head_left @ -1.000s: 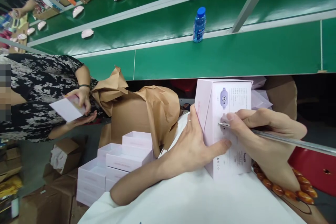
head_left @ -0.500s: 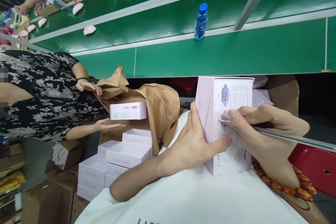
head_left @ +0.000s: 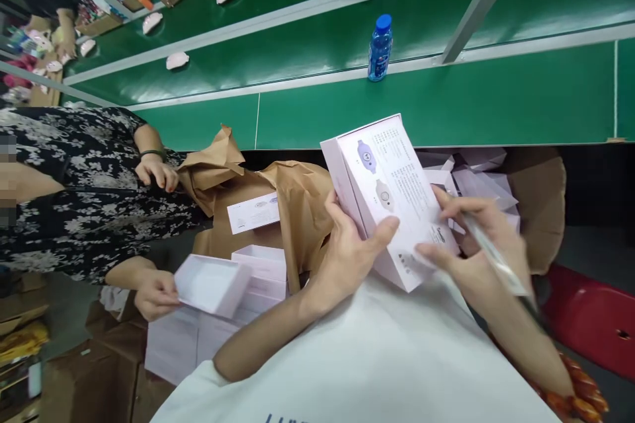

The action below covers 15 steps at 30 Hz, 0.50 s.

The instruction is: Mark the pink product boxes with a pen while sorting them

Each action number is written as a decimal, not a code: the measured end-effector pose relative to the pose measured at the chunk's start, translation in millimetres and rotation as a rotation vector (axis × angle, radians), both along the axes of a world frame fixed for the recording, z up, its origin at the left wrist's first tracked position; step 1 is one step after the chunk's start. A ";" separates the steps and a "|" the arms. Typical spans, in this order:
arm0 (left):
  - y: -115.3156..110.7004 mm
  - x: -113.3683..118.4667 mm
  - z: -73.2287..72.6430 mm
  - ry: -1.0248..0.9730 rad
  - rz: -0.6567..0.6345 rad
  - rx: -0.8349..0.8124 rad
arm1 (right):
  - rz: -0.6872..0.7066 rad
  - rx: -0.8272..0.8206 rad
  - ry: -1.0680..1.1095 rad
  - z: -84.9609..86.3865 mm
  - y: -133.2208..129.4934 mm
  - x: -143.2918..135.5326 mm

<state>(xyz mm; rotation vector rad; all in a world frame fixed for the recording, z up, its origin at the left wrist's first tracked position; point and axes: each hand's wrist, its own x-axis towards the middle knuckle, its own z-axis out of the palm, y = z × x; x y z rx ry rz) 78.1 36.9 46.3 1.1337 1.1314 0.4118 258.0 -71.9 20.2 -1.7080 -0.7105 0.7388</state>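
Observation:
A pale pink printed box (head_left: 391,192), tilted, rests near my lap with pictures of two devices on its upward face. My left hand (head_left: 347,254) grips its left side, the thumb lying over the printed face. On the right side, my right hand (head_left: 481,251) touches the box with its fingers and also holds a thin metallic tool (head_left: 493,254), blurred by motion, whose tip is hard to make out.
At the left a person in a floral top holds an open pale box (head_left: 213,284) over stacked boxes. Another printed box (head_left: 254,213) lies by brown paper (head_left: 302,211). A blue bottle (head_left: 380,49) stands on the green bench (head_left: 317,112). A red stool (head_left: 590,317) is at right.
The box in my hands has turned and shifted left. The tool has swung away from its printed face. The person at left has taken hold of an open box, and the printed box there sits lower.

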 end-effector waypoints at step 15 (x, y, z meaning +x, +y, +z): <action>85.9 10.3 -74.9 -0.381 0.337 -0.174 | 0.140 -0.164 0.088 0.4 4.7 19.1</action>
